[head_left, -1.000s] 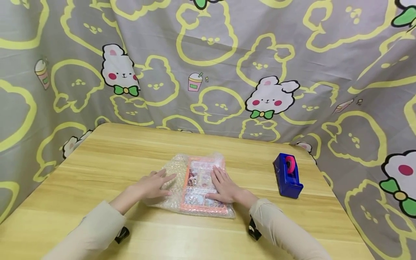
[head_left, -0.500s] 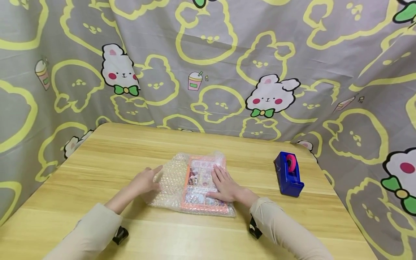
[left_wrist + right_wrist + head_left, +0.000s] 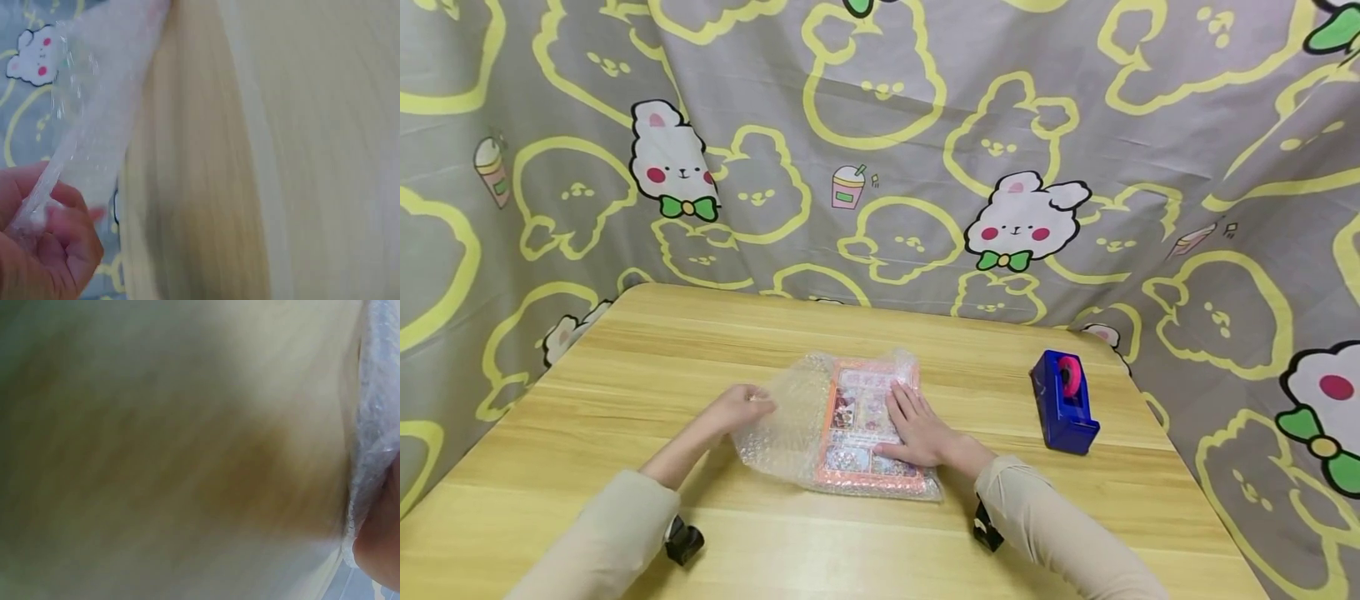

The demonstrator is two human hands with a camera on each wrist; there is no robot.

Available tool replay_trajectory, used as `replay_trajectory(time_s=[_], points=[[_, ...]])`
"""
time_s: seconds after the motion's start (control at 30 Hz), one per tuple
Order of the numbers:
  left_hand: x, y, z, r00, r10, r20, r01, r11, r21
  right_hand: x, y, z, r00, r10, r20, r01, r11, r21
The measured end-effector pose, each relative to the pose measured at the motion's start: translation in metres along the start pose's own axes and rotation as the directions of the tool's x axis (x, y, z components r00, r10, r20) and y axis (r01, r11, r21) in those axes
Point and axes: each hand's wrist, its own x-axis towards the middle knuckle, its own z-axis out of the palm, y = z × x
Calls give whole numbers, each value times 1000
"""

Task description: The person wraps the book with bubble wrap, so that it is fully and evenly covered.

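Observation:
A flat rectangular item with an orange-pink border and small pictures (image 3: 857,400) lies on the table under clear bubble wrap (image 3: 786,442). My left hand (image 3: 741,408) pinches the left edge of the wrap and lifts it off the table. In the left wrist view the bubble wrap (image 3: 100,106) stretches up from between the thumb and curled fingers of the left hand (image 3: 56,237). With fingers spread, my right hand (image 3: 921,429) rests flat on the right part of the wrapped item. The right wrist view catches only a wrap edge (image 3: 375,431) and part of the hand (image 3: 381,537).
On the right of the wooden table (image 3: 647,350) stands a blue tape dispenser (image 3: 1063,404) with a pink roll of tape (image 3: 1071,377). A grey curtain (image 3: 910,175) printed with rabbits hangs around the table's back and sides.
My left hand has gone from lying over the wrap's left part to pinching its left edge, which is now raised. The right hand has stayed in place on the item.

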Motion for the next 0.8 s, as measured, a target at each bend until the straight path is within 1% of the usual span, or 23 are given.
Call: replay_trajectory(time_s=[0.07, 0.1, 0.17, 0.27, 0.33, 0.4, 0.47, 0.53, 0.63, 0.67, 0.73, 0.8], points=[[0, 3, 4, 999, 23, 34, -20, 994, -105, 0, 0, 0, 1000, 9, 9, -9, 1000, -14], [0, 5, 6, 998, 37, 56, -27, 986, -163, 1, 0, 0, 1000, 21, 21, -20, 999, -39], [1, 9, 9, 995, 56, 88, -33, 969, -243, 1, 0, 0, 999, 30, 31, -28, 998, -52], [2, 15, 14, 988, 55, 143, 0, 934, -356, 3, 0, -1, 998, 46, 54, -42, 997, -69], [3, 19, 18, 983, 52, 174, 24, 912, -410, 3, 0, 0, 997, 54, 60, -50, 996, -69], [4, 24, 23, 977, 51, 207, 54, 880, -472, 3, 1, 0, 996, 63, 65, -58, 996, -72], [6, 28, 29, 972, 61, 225, 66, 854, -517, 3, 0, 0, 996, 67, 62, -62, 996, -70], [7, 30, 36, 971, 71, 228, 66, 839, -540, 2, 0, -1, 996, 68, 57, -65, 996, -62], [9, 32, 46, 973, 85, 214, 50, 830, -556, 2, -1, -1, 996, 72, 59, -69, 996, -57], [9, 32, 49, 972, 90, 215, 45, 832, -553, 2, 0, -1, 995, 75, 64, -71, 996, -57], [10, 32, 54, 974, 91, 208, 34, 846, -532, 3, 0, -1, 994, 79, 74, -74, 996, -58], [11, 33, 59, 975, 96, 200, 16, 870, -493, 3, 1, -1, 995, 75, 71, -71, 996, -48]])
